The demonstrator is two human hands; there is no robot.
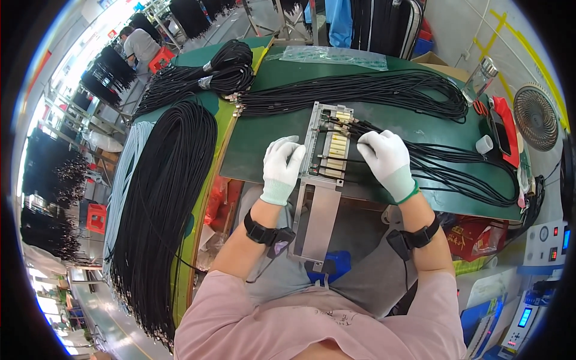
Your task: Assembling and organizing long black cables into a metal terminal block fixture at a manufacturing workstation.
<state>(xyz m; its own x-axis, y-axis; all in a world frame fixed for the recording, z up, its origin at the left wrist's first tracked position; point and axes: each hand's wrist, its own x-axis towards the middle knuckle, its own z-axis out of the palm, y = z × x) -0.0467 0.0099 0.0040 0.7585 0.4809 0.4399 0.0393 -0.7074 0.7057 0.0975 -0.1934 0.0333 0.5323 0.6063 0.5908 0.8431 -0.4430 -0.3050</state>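
A metal fixture (314, 144) with a row of cream-yellow blocks (339, 146) stands at the table's front edge. Several black cables (360, 127) run from its far end to the right, and single ones lie across its near part. My left hand (282, 165), in a white glove, is beside the fixture's left rail, thumb apart from the bent fingers, with nothing visible in it. To the right of the blocks, my right hand (390, 162), also gloved, has thumb and fingers closed on a black cable that leads out of the fixture. Its fingertips partly hide the cable.
Bundles of black cable lie on the green table (258, 144) at the back (360, 90) and left (168, 156). A glass bottle (481, 78), white cup (484, 144), red-handled scissors (480, 107) and fan (536, 117) stand at right. Another person (141, 45) sits far left.
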